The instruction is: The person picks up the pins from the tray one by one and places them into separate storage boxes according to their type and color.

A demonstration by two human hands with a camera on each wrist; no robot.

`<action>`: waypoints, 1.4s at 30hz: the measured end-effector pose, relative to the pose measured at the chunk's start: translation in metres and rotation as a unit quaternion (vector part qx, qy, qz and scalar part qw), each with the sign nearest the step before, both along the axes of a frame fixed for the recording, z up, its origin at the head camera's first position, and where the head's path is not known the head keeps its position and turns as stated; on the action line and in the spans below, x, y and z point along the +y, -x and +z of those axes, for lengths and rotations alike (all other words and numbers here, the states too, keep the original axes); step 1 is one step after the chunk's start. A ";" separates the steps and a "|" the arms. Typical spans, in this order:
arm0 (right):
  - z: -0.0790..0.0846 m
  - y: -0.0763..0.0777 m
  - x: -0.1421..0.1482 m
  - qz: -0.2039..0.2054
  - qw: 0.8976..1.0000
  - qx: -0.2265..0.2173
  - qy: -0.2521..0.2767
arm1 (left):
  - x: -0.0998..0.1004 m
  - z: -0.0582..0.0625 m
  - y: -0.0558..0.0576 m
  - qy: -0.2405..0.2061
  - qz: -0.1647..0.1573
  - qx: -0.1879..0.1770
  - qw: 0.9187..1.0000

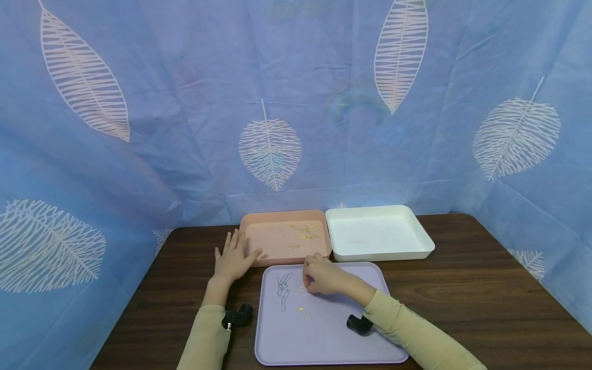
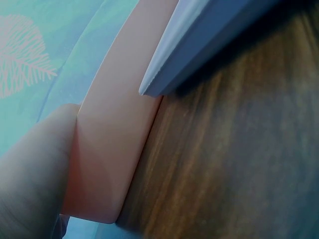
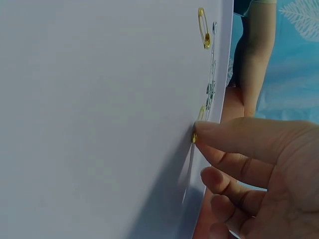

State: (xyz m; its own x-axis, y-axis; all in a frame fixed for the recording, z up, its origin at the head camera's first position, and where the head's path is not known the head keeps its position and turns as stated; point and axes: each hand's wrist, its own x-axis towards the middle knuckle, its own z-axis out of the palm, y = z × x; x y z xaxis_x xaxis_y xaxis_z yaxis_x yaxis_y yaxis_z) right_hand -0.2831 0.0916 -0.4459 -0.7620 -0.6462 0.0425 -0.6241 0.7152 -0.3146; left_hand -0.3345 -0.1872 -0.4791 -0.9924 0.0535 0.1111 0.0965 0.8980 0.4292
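My right hand (image 1: pixel 306 285) is over the lilac tray (image 1: pixel 324 339), fingers curled down. Its fingertips (image 3: pixel 204 130) pinch the end of a gold safety pin (image 3: pixel 194 137) that lies on the tray floor. Another gold pin (image 1: pixel 302 311) and a small cluster of silver pins (image 1: pixel 283 288) lie on the same tray, to the hand's left. My left hand (image 1: pixel 233 257) lies flat on the wooden table (image 1: pixel 485 293). Its thumb touches the front left wall of the pink tray (image 1: pixel 277 244), which holds several gold pins (image 1: pixel 305 232).
An empty-looking white tray (image 1: pixel 416 252) stands to the right of the pink one, both at the table's back. A blue leaf-print curtain (image 1: pixel 296 103) closes in the back and both sides. Black wrist cameras (image 1: pixel 238 316) sit on both forearms.
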 end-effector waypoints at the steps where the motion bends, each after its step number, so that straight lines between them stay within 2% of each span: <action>1: 0.000 0.000 0.000 0.000 1.000 0.000 -0.003 | 0.000 0.000 0.000 0.000 0.000 0.000 1.000; 19: 0.000 0.000 -0.002 0.023 0.999 0.035 -0.023 | 0.000 0.000 0.002 0.002 0.000 -0.006 1.000; 33: 0.003 0.010 -0.001 0.022 0.993 0.103 0.051 | 0.000 0.000 0.002 0.001 0.000 -0.005 1.000; 42: 0.008 0.019 -0.006 0.012 0.984 0.146 0.103 | 0.000 -0.001 0.002 -0.002 0.000 -0.007 1.000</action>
State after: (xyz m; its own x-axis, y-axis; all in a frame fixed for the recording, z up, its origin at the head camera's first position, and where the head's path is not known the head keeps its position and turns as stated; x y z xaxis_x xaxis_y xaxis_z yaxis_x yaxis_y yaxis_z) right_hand -0.3020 0.0861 -0.4382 -0.6832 -0.6181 0.3888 -0.7247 0.6396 -0.2566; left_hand -0.3362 -0.1875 -0.4796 -0.9939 0.0528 0.0964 0.0897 0.8966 0.4337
